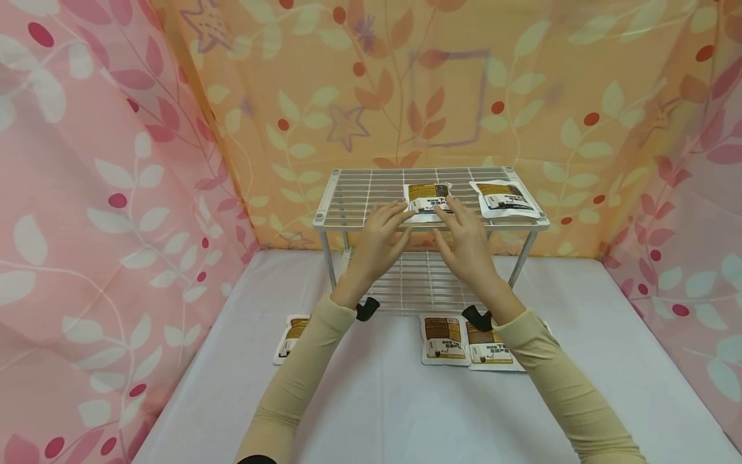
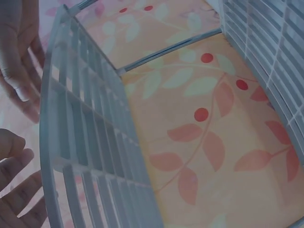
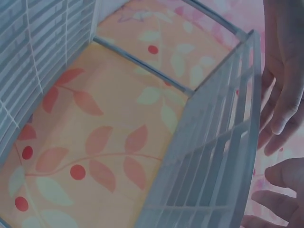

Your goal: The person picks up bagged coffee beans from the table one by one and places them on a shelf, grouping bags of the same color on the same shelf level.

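Observation:
In the head view my left hand (image 1: 378, 240) and right hand (image 1: 466, 248) reach over the front edge of a white wire shelf rack (image 1: 327, 201). Between them on its top tier lies a white pouch (image 1: 429, 192) with a yellow and brown label. The left fingertips are at the pouch's left edge, the right ones over its right side; whether they touch it I cannot tell. Fingers of both hands look loosely bent. A similar pouch (image 1: 503, 197) lies to the right on the same tier. Both wrist views show hands beside the upper tier (image 2: 95, 104), with no pouch visible there.
More pouches lie on the white table (image 1: 371, 399) before the rack: one (image 1: 290, 338) at the left, partly behind the left sleeve, one (image 1: 443, 341) right of centre, and another (image 1: 493, 351) partly under the right forearm. Patterned curtains (image 1: 87, 193) enclose the table.

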Available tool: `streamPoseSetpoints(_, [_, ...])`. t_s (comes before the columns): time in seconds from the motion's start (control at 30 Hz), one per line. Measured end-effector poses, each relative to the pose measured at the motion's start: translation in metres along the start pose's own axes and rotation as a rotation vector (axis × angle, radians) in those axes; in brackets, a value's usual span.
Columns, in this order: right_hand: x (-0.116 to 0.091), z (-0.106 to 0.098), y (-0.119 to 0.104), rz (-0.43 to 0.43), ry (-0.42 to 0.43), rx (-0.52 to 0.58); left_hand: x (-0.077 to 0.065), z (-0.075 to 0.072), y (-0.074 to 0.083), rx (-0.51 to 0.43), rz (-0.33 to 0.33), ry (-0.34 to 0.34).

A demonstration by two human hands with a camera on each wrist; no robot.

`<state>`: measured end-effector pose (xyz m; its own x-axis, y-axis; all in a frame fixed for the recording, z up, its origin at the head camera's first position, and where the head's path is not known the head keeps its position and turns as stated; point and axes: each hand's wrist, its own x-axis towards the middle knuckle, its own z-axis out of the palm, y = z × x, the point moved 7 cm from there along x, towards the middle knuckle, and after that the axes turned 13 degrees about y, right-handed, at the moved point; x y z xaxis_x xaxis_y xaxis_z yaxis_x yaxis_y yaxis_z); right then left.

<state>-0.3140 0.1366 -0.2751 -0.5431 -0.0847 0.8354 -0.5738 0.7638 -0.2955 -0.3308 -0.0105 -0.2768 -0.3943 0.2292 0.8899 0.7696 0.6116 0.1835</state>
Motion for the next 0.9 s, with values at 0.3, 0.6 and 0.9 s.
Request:
streamPoseSetpoints(0.3, [-0.014,0.004,-0.013,-0.053,0.067,0.092,-0.021,-0.011,0.004,0.012,0.093,0.082])
streamPoseSetpoints(0.6, [-0.026,0.011,-0.023,-0.131,0.133,0.155,-0.040,-0.017,-0.003,-0.023,0.133,0.101])
streamPoseSetpoints(0.9, [-0.042,0.023,-0.036,-0.199,0.127,0.163,-0.063,-0.023,-0.011,-0.061,0.136,0.101])
